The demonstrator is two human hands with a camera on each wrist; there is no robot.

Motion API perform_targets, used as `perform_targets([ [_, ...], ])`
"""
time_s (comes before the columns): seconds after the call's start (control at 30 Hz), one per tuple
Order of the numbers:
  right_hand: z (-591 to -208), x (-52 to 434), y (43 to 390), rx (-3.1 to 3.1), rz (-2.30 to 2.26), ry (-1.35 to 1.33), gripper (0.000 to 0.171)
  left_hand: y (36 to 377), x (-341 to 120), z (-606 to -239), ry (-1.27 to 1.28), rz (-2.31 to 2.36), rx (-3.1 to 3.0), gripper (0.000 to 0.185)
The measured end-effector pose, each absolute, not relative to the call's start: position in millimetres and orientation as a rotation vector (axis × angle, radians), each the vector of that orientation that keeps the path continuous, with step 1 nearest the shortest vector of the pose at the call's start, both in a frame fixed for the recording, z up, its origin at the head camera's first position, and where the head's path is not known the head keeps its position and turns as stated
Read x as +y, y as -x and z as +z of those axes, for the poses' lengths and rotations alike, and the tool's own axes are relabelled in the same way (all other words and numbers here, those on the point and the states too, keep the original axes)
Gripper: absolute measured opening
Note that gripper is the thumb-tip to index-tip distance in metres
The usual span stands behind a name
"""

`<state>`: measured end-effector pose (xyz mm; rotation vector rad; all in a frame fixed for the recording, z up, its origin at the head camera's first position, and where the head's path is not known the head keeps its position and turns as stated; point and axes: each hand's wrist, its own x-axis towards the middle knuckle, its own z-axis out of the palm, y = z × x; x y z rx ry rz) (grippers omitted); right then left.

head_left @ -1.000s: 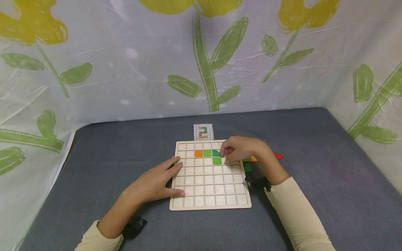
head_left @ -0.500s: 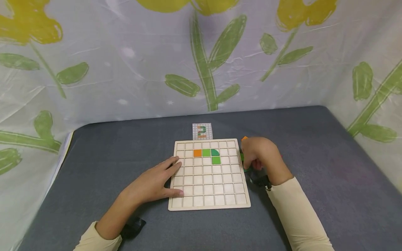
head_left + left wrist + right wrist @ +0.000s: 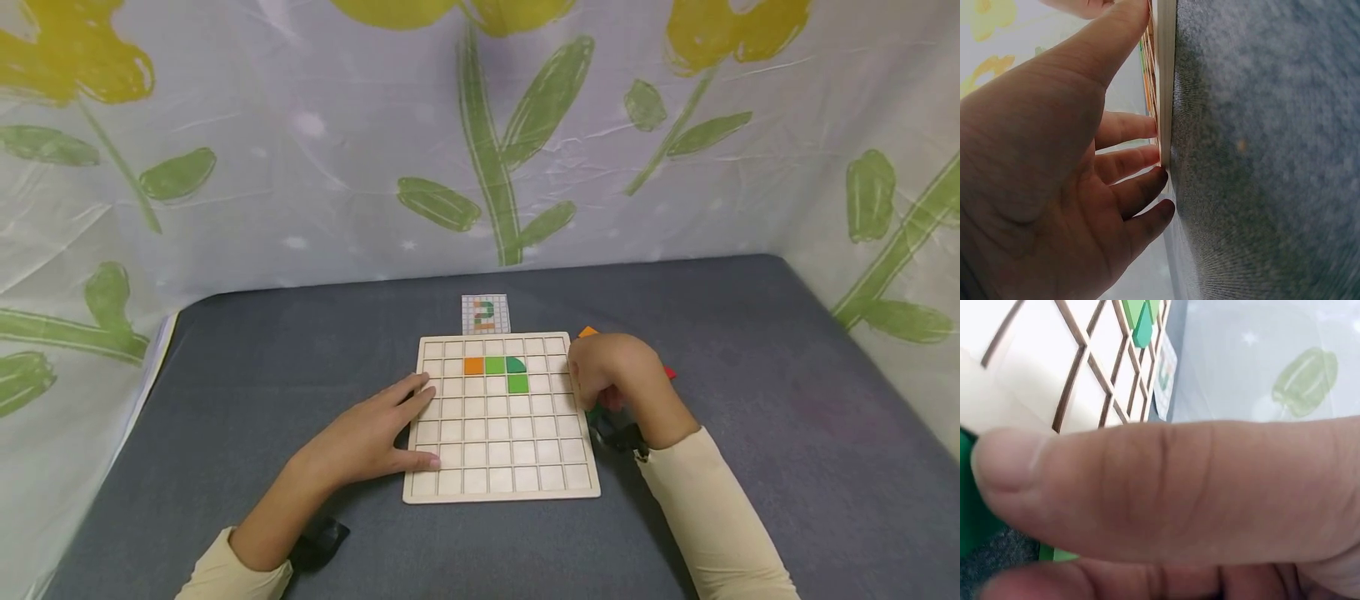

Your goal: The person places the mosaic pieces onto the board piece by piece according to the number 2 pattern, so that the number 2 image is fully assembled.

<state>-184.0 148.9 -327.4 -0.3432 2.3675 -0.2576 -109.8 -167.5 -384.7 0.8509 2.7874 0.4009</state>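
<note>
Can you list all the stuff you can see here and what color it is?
wooden grid board: one, pale wood, middle of the table
tiles on the board: four in its upper rows; one orange tile, two green squares, one dark green rounded tile
pattern card: one, white, behind the board
loose tiles: several, orange, red, green, right of the board, mostly hidden
table cover: one, dark grey
flower curtain: white, yellow and green, all around
left hand: flat on the board's left edge
right hand: over the loose tiles

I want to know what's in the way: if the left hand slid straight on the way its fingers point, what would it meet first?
Probably the orange tile: the left hand rests on the wooden grid board, only empty cells between.
</note>
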Motion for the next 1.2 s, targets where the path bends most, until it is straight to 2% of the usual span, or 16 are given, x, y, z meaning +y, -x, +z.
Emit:
perform_targets([
  [0.13, -327.9, 152.4, 184.2, 2.323, -0.300, 0.309, 0.012, 110.8, -167.1, -384.6, -0.856, 0.396, 2.787, 0.094],
  [0.33, -330.4, 158.3, 187.8, 2.304, -0.343, 0.288, 0.031, 112.5, -166.5, -383.7, -0.870, 0.395, 2.785, 0.095],
  [0.6, -334.5, 175.4, 202.4, 2.423, -0.393, 0.234, 0.011, 113.0, -166.7, -383.2, -0.884, 0.386, 2.786, 0.093],
  [0.77, -335.0, 180.2, 205.2, 2.486, -0.368, 0.285, 0.012, 112.2, -167.7, -384.1, -0.864, 0.399, 2.774, 0.095],
  [0.87, -335.3, 179.7, 204.0, 2.486, -0.360, 0.329, 0.023, 112.3, -167.4, -384.0, -0.865, 0.397, 2.775, 0.094],
  [1.2, -338.9, 175.8, 201.0, 2.523, -0.340, 0.430, 0.018, 110.9, -166.9, -382.3, -0.857, 0.412, 2.774, 0.093],
])
